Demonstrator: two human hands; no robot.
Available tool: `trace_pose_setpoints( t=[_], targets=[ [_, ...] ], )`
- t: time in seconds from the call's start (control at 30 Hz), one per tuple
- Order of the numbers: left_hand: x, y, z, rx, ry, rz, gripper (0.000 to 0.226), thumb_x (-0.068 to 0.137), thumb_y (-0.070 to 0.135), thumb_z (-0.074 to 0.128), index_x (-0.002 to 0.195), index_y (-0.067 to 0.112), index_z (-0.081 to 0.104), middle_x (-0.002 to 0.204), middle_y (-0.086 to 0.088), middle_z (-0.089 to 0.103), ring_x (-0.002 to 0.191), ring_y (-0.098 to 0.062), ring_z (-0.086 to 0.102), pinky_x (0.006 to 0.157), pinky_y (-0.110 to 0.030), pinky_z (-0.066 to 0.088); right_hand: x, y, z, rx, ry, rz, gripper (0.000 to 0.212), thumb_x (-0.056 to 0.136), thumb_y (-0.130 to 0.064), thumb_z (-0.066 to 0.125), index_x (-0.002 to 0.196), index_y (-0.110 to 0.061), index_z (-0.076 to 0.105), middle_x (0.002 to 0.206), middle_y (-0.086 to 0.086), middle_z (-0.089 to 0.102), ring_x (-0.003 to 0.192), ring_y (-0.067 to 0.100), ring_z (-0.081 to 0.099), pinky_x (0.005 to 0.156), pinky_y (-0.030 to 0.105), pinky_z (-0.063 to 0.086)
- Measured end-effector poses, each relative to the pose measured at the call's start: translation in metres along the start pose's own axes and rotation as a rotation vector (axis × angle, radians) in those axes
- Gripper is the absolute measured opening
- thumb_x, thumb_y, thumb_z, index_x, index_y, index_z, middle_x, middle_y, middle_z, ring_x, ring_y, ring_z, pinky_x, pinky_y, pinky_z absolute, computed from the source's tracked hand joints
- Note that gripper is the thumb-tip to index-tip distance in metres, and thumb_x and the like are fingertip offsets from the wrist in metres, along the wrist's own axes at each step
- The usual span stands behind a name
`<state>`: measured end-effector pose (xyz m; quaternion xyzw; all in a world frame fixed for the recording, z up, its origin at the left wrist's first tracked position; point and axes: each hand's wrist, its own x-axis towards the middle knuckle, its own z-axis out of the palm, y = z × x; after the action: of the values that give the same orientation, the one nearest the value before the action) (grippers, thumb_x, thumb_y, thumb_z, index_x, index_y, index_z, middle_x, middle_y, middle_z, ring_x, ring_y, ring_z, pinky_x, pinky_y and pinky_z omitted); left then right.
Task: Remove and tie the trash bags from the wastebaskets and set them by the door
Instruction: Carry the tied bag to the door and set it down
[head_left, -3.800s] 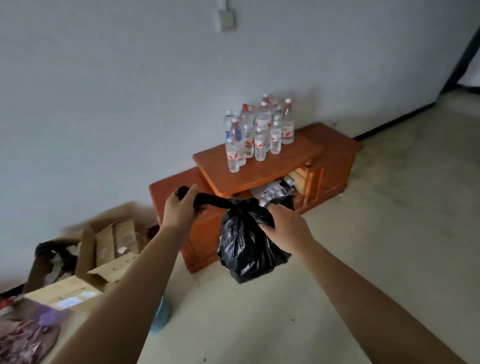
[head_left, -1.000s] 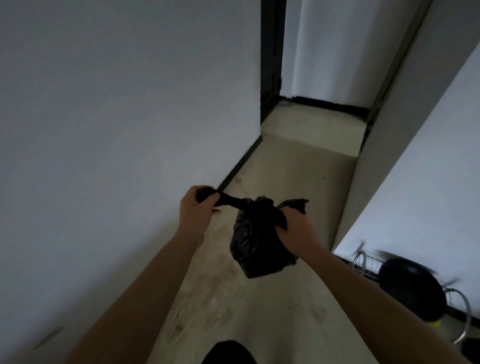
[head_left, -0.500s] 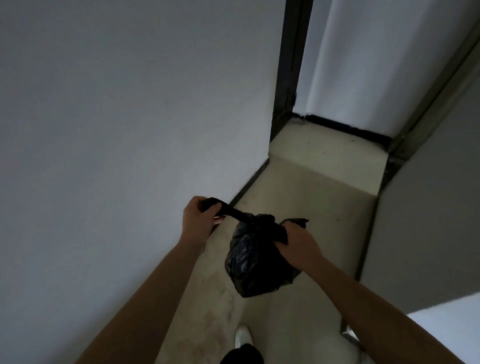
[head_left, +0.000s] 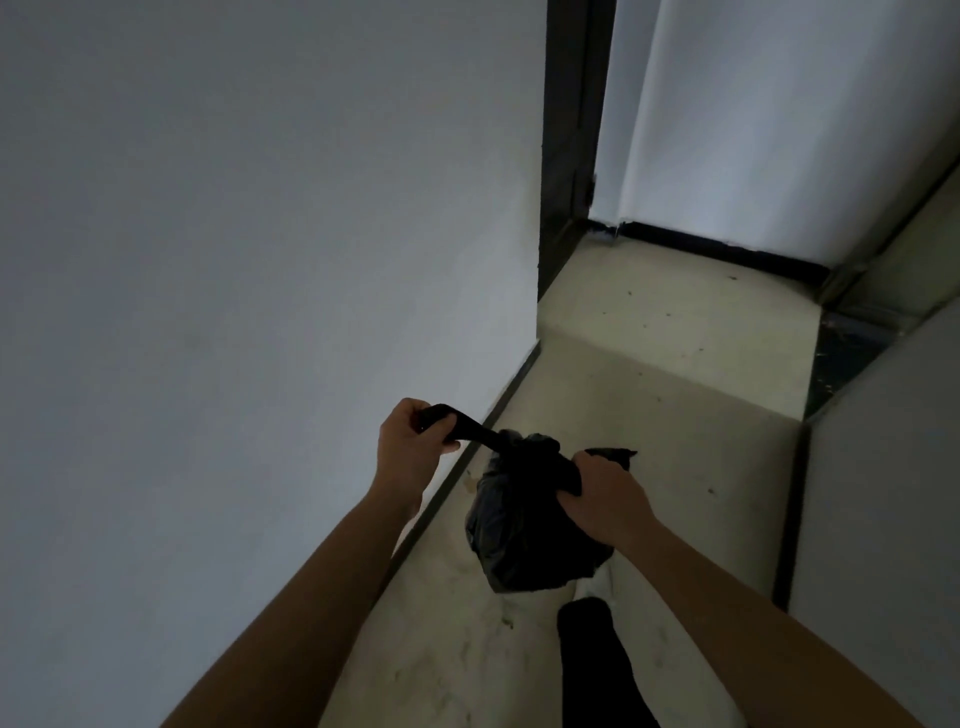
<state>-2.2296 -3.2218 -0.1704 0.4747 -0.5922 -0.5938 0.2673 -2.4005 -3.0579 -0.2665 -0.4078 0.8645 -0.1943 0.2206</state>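
A pale wall (head_left: 234, 291) fills the left of a dim corridor, a dark baseboard (head_left: 467, 467) running along its foot. The worn, stained floor (head_left: 675, 415) stretches ahead to a dark door frame (head_left: 566, 145), beyond which a lighter surface stands over a black skirting strip. A second pale wall (head_left: 893, 467) closes in on the right.

Two bare forearms reach in from the bottom of the view. Between them a black trash bag (head_left: 524, 535) hangs clear of the floor, held up in mid-air near the left baseboard, its body bulging and crinkled below a gathered neck. The right hand (head_left: 602, 499) has its grip closed around that bunched neck, with a loose flap of plastic sticking out past the knuckles. The left hand (head_left: 410, 447) is raised and off to the left, its grip closed on the end of a twisted black strip of the bag that runs taut from the fist down to the neck.

Below the bag, a dark trouser leg (head_left: 597, 665) and the edge of a light shoe (head_left: 597, 587) show.
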Motion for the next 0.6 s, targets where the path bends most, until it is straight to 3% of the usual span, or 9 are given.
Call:
trace_pose_setpoints(
  t=[0.13,0.27,0.4,0.47,0.6],
  targets=[
    [0.087,0.018,0.052,0.034,0.045,-0.035,0.011,0.09,0.002,0.066,0.09,0.002,0.054,0.098,-0.024,0.068,0.078,-0.025,0.071,0.084,-0.045,0.06,0.103,0.027,-0.024,-0.006,-0.045,-0.061,0.021,0.091,-0.033,0.056,0.082,-0.018,0.044,0.076,-0.005,0.048,0.066,0.013,0.05,0.05,0.022,0.029],
    [0.162,0.042,0.103,0.093,0.08,-0.075,0.014,0.09,0.005,0.068,0.092,0.0,0.055,0.093,-0.019,0.069,0.074,-0.024,0.07,0.084,-0.049,0.059,0.201,0.045,-0.058,-0.094,-0.163,-0.076,0.035,0.092,-0.037,0.052,0.117,-0.013,0.05,0.107,0.006,0.058,0.093,0.026,0.06,0.069,0.031,0.046],
    [0.223,0.06,0.142,0.093,0.098,-0.091,0.014,0.09,0.005,0.068,0.089,0.002,0.055,0.094,-0.019,0.068,0.072,-0.024,0.07,0.083,-0.05,0.058,0.279,0.054,-0.09,-0.113,-0.164,-0.047,0.035,0.094,-0.032,0.052,0.122,-0.011,0.047,0.112,0.009,0.055,0.096,0.029,0.06,0.076,0.037,0.051],
    [0.252,0.062,0.159,0.108,0.116,-0.116,0.014,0.091,0.006,0.067,0.092,-0.001,0.055,0.095,-0.02,0.069,0.071,-0.022,0.07,0.08,-0.046,0.06,0.311,0.064,-0.094,-0.116,-0.172,-0.027,0.033,0.095,-0.03,0.051,0.121,-0.011,0.046,0.113,0.01,0.053,0.093,0.029,0.06,0.075,0.037,0.05],
    [0.32,0.056,0.193,0.14,0.101,-0.137,0.012,0.092,0.003,0.065,0.087,0.004,0.054,0.096,-0.024,0.067,0.071,-0.025,0.069,0.059,-0.021,0.056,0.376,0.092,-0.093,-0.132,-0.12,0.0,0.036,0.095,-0.033,0.051,0.125,-0.013,0.047,0.122,0.011,0.048,0.102,0.032,0.057,0.077,0.039,0.052]
  ],
)
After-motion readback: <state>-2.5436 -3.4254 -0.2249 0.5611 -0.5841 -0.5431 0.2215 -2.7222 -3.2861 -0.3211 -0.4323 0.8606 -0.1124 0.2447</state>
